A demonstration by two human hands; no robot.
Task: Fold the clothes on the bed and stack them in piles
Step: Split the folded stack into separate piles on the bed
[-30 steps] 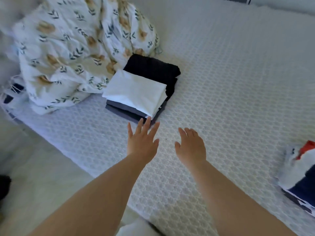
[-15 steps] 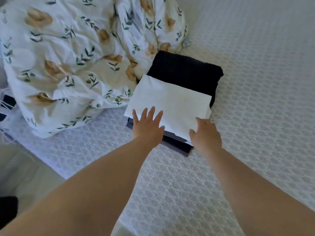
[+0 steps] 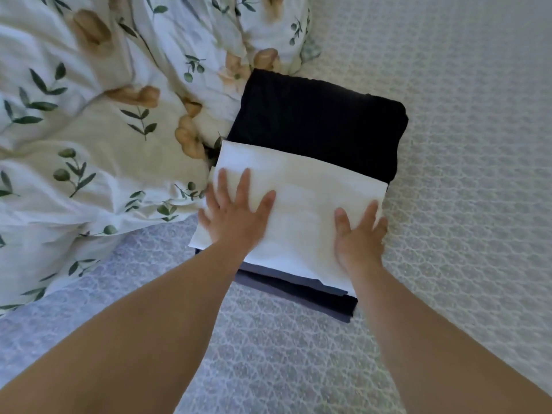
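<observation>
Left hand: the left hand (image 3: pixel 236 218) lies flat, fingers straight and spread, palm down on the near left part of the white folded cloth (image 3: pixel 298 210); its grip is open, closing round nothing.
Right hand: the right hand (image 3: pixel 360 237) sits at the cloth's right edge, thumb on top of the white cloth, the other fingers bent over the edge; whether they pinch the cloth or only press on it cannot be told.
White cloth: it is the top piece of the pile, folded to a rectangle, lying under both hands and between them.
Black garment (image 3: pixel 319 124): folded, lying under the white cloth and showing beyond its far edge.
Dark layers (image 3: pixel 301 294): grey and navy folded pieces at the bottom of the pile, their edges sticking out on the near side, below the wrists.
Bed (image 3: pixel 466 204): covered in a white patterned spread; the pile rests on it.
Duvet (image 3: pixel 98 124): bunched up, printed with leaves and flowers, to the left of the pile, touching its left side next to the left hand.
</observation>
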